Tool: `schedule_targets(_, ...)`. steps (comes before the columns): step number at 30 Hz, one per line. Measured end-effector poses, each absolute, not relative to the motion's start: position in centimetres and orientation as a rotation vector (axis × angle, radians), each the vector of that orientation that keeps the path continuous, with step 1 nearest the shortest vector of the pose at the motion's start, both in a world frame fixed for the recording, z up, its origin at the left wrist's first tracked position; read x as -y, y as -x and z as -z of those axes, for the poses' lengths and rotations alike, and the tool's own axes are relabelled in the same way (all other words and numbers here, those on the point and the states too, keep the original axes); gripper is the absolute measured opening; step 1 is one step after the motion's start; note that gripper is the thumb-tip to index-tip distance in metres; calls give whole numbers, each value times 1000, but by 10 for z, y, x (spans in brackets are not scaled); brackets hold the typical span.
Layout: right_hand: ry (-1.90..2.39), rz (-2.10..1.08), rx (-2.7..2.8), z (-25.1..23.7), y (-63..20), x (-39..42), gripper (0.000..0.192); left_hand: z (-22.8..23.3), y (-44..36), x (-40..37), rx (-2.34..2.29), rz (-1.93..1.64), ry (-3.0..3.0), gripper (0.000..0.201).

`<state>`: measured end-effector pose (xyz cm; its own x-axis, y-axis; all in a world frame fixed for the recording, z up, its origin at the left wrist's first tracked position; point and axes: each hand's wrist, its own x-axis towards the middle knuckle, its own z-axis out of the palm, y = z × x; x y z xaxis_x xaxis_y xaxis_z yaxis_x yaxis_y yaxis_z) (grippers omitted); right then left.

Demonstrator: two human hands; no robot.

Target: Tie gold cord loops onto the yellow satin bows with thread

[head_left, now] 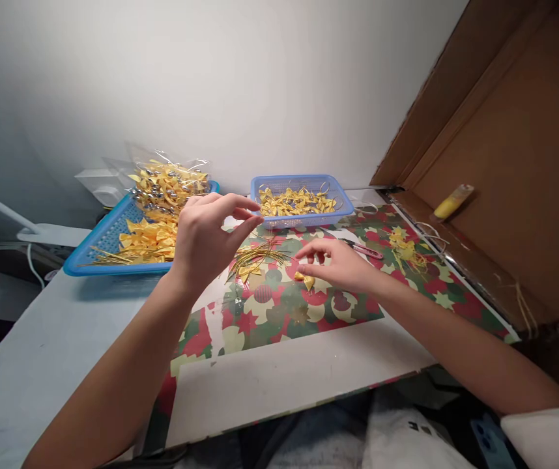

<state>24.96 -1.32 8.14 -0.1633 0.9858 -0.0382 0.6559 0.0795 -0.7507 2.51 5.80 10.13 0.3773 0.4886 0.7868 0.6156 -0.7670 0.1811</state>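
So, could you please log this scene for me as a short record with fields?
left hand: raised, thumb and fingertips pinched, contents too fine to tell
right hand: low, on a yellow bow
between hands: gold cords
baskets: small blue basket, large blue tray, both with bows
surface: patterned board
also: scissors

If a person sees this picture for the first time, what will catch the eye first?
First, the two raised hands at the centre: the left hand pinches something thin, and the right hand touches a small yellow ribbon bow on the red-and-green patterned board. Behind them, two blue baskets hold many yellow bows.
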Motion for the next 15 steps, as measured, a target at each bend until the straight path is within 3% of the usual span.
schedule_targets(10, 1246, -995, 1669, -77, -210, -19, 30, -104, -26, -55, 994, 1346, 2495, 6)
schedule_targets(15, 1226, -895, 1507, -73, -205, -22, 13, -105, -25, -55, 1027, 1357, 2477, 5)
